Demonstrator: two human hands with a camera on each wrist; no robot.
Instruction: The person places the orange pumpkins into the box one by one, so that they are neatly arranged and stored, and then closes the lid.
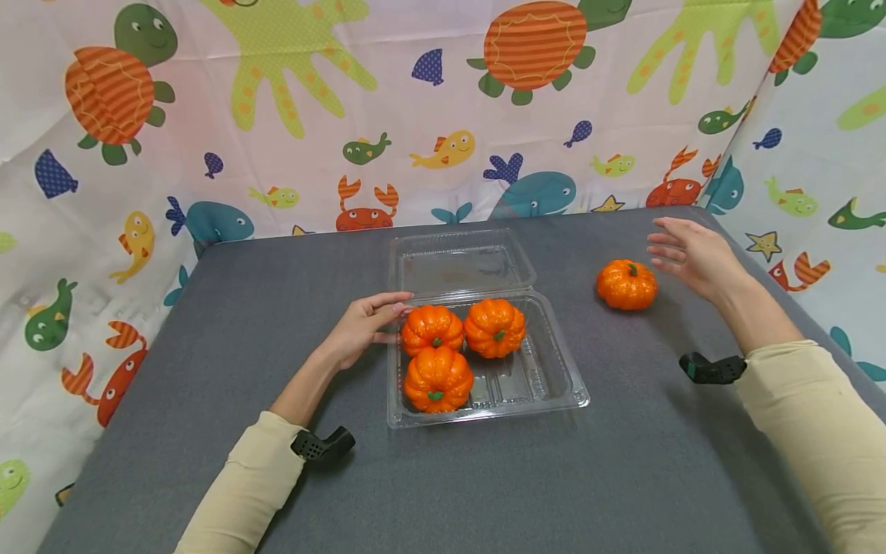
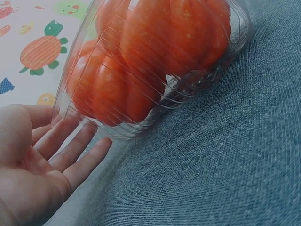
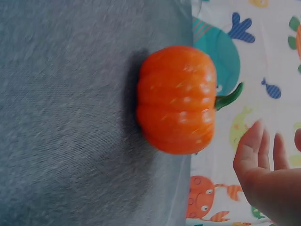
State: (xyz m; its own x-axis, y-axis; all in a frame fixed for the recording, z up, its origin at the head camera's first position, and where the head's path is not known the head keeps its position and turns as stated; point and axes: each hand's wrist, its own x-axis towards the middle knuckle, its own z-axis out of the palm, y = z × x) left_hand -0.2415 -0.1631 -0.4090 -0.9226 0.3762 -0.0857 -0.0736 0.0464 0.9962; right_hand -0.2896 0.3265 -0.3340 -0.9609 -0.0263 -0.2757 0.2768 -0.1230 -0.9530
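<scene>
We note left hand (image 1: 360,327), fingers straight, pressing clear clamshell box (image 1: 554,392) wall. Three pumpkins (image 1: 438,377) already inside box, just beside that grip. Right hand (image 1: 692,258) spread, holding nothing; fourth pumpkin (image 1: 627,285) just beside it on bench (image 1: 623,477), unboxed. Lid open.

- head cam is looking forward and down from above the near edge of the grey table (image 1: 208,346), taking in the whole top, both arms and the printed curtain (image 1: 277,115) behind
- left wrist cam is sitting low at the table surface, very close, facing the side wall of the clear clamshell tray (image 2: 141,117); sharing that tray (image 1: 554,385) with the head view
- right wrist cam is rolled sideways, close in, facing the loose pumpkin (image 3: 176,99); sharing that pumpkin (image 1: 626,285) and the curtain with the head view
</scene>
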